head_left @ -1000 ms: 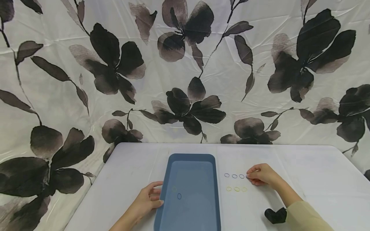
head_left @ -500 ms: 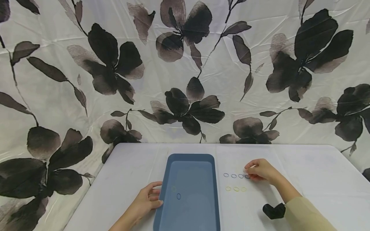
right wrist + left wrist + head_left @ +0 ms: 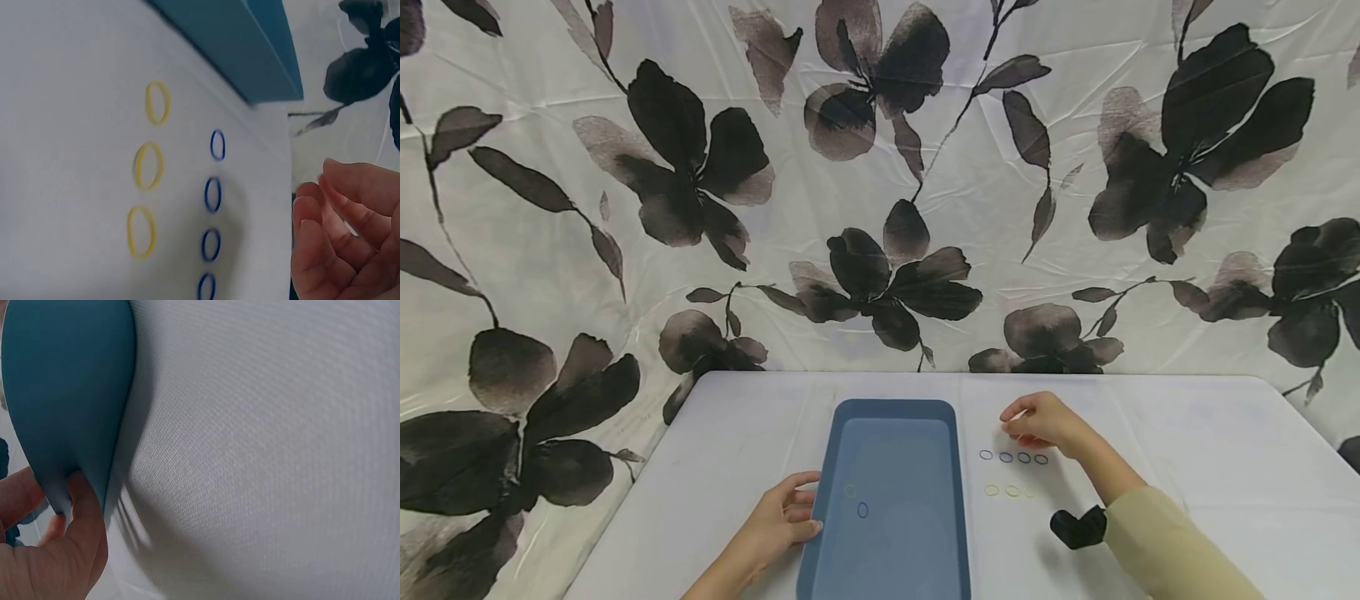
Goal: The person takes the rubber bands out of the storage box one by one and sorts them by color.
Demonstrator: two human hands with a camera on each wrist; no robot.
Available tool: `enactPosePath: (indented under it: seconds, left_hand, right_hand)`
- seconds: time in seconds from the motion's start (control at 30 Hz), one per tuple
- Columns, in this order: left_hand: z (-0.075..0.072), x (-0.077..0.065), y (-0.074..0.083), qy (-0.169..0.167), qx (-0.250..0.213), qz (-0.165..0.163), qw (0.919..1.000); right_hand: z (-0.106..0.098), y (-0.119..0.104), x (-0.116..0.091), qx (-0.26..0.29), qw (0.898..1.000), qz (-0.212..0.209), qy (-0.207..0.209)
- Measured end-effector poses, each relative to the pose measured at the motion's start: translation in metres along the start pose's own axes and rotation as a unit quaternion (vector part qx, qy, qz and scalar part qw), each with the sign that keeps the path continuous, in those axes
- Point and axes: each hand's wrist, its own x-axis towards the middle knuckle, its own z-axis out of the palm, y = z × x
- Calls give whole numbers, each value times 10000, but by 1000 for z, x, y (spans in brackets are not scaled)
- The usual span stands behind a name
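Observation:
My left hand (image 3: 778, 517) grips the left rim of a blue tray (image 3: 910, 467); in the left wrist view the thumb lies on the tray's outer wall. A thin blue band (image 3: 858, 510) and a faint yellow band (image 3: 850, 485) lie inside it. Right of the tray, several blue bands (image 3: 220, 195) form a row, with a row of three yellow bands (image 3: 162, 167) nearer me. They look like rubber bands. Just beyond the blue row hovers my right hand (image 3: 1041, 421), fingers loosely bent, nothing visible between them.
The white table (image 3: 1210, 450) reaches back to a floral-patterned curtain (image 3: 887, 183). A black item (image 3: 1078, 528) sits at the right sleeve (image 3: 1172, 542), above the table.
My right hand has let go of a blue band at the right end of the blue row, then moved up and left. My left hand and the tray stay put.

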Motion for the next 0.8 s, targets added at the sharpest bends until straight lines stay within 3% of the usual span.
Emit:
enactPosePath:
  seconds: [0.43,0.8]
  left_hand:
    - [-1,1,-1,11,-9,-37,10000]
    - [-3,-1,-1,-46,-13,1,10000]
  right_hand:
    - [32,-33,10,173,9989,-207,-391]
    - [66,-44,13,304,9959,-583,-622]
